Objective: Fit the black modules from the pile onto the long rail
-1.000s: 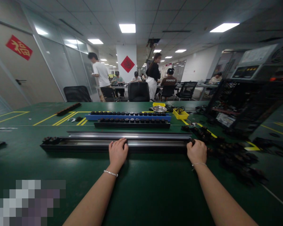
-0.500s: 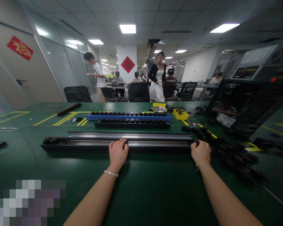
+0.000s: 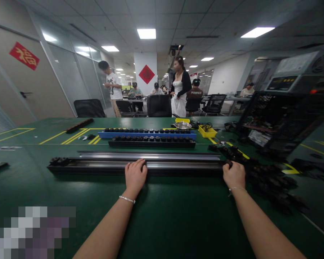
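A long dark channel-shaped rail (image 3: 178,166) lies across the green table in front of me. My left hand (image 3: 135,175) grips its near edge around the middle, fingers bent over the top. At the rail's right end, my right hand (image 3: 234,175) is closed, pinching a small black part (image 3: 229,163) that the fingers partly cover. Several black roller-like pieces (image 3: 59,160) sit in the left end of the channel. Just behind it lies a second, thinner rail (image 3: 148,155).
Farther back are a blue rail (image 3: 147,135) and a black rail (image 3: 151,143), both carrying rows of black pieces. Loose black parts (image 3: 272,178) pile up on the right, near an open computer case (image 3: 275,118). A yellow tray (image 3: 207,132) and metal bowl (image 3: 183,125) stand behind.
My right hand has shifted slightly to the right along the rail's end. The left hand stays where it was. In the background, a standing person has turned to the left.
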`<state>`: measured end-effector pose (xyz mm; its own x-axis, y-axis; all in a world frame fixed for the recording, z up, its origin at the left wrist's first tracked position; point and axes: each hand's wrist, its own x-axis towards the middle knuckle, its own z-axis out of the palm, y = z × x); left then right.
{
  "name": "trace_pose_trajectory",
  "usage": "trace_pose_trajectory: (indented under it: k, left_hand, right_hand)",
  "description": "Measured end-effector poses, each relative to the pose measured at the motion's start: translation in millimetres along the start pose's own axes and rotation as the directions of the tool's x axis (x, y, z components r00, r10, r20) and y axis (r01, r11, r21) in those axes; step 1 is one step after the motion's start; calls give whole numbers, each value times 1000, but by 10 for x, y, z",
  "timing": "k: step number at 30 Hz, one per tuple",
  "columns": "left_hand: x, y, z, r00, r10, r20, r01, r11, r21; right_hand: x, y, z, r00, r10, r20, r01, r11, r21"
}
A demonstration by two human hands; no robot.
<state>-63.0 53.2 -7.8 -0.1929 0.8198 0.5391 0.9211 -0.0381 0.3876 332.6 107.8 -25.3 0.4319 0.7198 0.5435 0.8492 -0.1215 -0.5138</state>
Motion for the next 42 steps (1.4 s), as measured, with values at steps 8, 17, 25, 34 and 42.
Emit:
trace_pose_trajectory:
  k: [8, 17, 25, 34, 42]
  left_hand:
    - [-7, -20, 27, 1000, 14, -13, -14, 1000, 12]
    - [1, -23, 9, 1000, -1, 15, 1, 1000, 10]
    - [1, -8, -20, 1000, -5, 20, 5, 1000, 3]
    - [-4, 15, -54, 1000, 4, 30, -5, 1000, 21]
    - [3, 12, -44, 1000, -6, 19, 5, 1000, 31]
  right_hand:
    - [44, 89, 0, 1000, 15, -20, -15, 1000, 5]
    - [56, 56, -79, 992, 127, 27, -126, 992, -14]
    - [49, 21, -122, 983, 181, 15, -181, 983, -14]
    - [42, -15, -154, 984, 175, 15, -174, 983, -52]
    - [43, -4, -104, 980, 198, -24, -198, 980, 12]
